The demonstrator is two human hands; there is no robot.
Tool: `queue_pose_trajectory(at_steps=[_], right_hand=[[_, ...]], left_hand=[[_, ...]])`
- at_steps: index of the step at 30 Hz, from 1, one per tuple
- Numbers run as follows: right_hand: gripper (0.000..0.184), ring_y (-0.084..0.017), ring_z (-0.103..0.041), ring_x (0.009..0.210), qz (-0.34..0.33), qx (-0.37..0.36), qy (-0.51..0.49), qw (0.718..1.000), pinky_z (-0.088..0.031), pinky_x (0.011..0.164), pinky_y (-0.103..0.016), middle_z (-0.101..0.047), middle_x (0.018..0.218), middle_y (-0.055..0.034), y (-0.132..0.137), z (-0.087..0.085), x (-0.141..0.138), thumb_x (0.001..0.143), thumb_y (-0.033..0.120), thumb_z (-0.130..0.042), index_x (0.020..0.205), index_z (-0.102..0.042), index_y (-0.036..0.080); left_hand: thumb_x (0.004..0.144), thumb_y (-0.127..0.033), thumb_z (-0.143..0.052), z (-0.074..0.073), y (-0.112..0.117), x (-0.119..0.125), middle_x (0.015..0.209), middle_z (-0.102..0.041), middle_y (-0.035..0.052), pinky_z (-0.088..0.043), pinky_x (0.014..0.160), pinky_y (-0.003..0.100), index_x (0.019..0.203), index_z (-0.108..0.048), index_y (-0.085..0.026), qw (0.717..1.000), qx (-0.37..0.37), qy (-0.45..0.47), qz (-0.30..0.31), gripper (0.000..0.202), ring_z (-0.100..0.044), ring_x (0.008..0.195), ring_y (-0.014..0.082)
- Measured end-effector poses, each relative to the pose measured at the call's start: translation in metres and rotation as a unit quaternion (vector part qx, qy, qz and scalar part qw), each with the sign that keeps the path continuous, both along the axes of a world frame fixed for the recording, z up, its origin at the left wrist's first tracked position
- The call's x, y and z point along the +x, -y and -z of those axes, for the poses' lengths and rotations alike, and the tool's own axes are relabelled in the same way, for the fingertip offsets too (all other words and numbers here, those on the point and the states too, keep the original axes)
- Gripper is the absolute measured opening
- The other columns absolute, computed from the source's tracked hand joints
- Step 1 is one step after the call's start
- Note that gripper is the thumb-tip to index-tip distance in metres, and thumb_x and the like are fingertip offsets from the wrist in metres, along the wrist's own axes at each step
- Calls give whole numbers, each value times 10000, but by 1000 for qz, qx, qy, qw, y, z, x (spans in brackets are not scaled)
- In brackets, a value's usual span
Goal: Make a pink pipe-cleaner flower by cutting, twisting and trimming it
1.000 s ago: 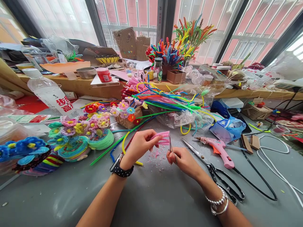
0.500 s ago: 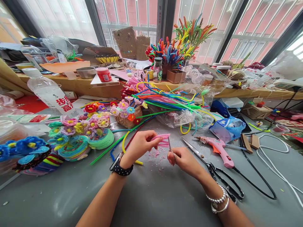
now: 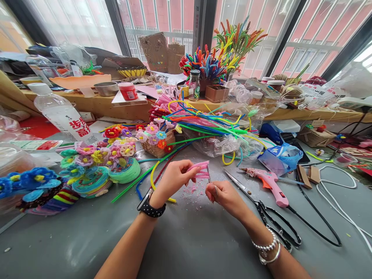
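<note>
Pinched in the fingers of my left hand (image 3: 173, 177) are short pink pipe cleaners (image 3: 201, 167), their ends pointing right. My right hand (image 3: 225, 195) is closed round a small pair of scissors (image 3: 209, 175), whose narrow blades stand upright at the right ends of the pink pieces. Most of the scissors' handle is hidden in my fingers. Pink fuzz clippings (image 3: 194, 190) are scattered on the grey table (image 3: 192, 240) below. Just right of my right hand lies a large pair of scissors (image 3: 249, 192) with black handles.
A pink glue gun (image 3: 271, 182) with a black cord rests at right. Pipe-cleaner flowers (image 3: 95, 159) crowd the left side, beside a plastic bottle (image 3: 65, 112). Long coloured pipe cleaners (image 3: 203, 122) are heaped behind my hands. A cluttered wooden ledge (image 3: 130, 109) runs along the windows.
Hardly anything differs. Both hands keep nearly the same pose, with the scissor blades still at the ends of the pink pipe cleaners; the view has shifted very slightly.
</note>
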State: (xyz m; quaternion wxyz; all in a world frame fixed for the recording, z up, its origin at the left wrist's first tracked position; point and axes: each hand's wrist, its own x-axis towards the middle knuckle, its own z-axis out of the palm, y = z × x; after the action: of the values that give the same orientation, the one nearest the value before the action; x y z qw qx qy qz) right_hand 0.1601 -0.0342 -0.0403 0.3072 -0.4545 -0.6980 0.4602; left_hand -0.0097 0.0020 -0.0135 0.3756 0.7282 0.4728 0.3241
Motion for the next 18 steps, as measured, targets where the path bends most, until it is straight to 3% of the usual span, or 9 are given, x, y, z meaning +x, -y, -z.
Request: queue_pose_trajectory(at_steps=[6, 10, 14, 18], right_hand=[[569, -84, -328, 443, 48, -1, -13, 999, -253, 475, -230, -356, 438, 36, -2, 7, 0, 729, 661, -349, 433, -370, 175], [577, -85, -323, 447, 31, -10, -18, 999, -252, 470, -230, -358, 445, 34, -3, 8, 1, 710, 685, -345, 442, -376, 175], [651, -90, -335, 477, -8, -20, -35, 999, -272, 465, -226, -456, 573, 2, -2, 1, 1, 656, 771, -214, 577, -446, 168], [702, -105, -359, 514, 2, 5, 7, 1000, -291, 485, -233, -462, 613, -8, -1, -6, 4, 652, 780, -127, 632, -465, 166]], left_hand=[[770, -379, -458, -2, 1, 2, 511, -565, -23, -323, 402, 142, 586, -531, -140, 1000, -2, 3, 2, 310, -414, 410, 43], [770, -359, -462, -4, 1, 2, 522, -567, -21, -321, 396, 140, 599, -530, -139, 1000, -5, 11, 3, 287, -407, 407, 41], [770, -384, -468, -5, 1, 1, 528, -549, -23, -320, 402, 143, 624, -549, -137, 1000, -6, 16, -3, 298, -396, 416, 41], [773, -401, -466, -6, 1, 0, 520, -531, -30, -311, 398, 147, 632, -546, -141, 1000, -16, 11, 13, 306, -389, 414, 43]])
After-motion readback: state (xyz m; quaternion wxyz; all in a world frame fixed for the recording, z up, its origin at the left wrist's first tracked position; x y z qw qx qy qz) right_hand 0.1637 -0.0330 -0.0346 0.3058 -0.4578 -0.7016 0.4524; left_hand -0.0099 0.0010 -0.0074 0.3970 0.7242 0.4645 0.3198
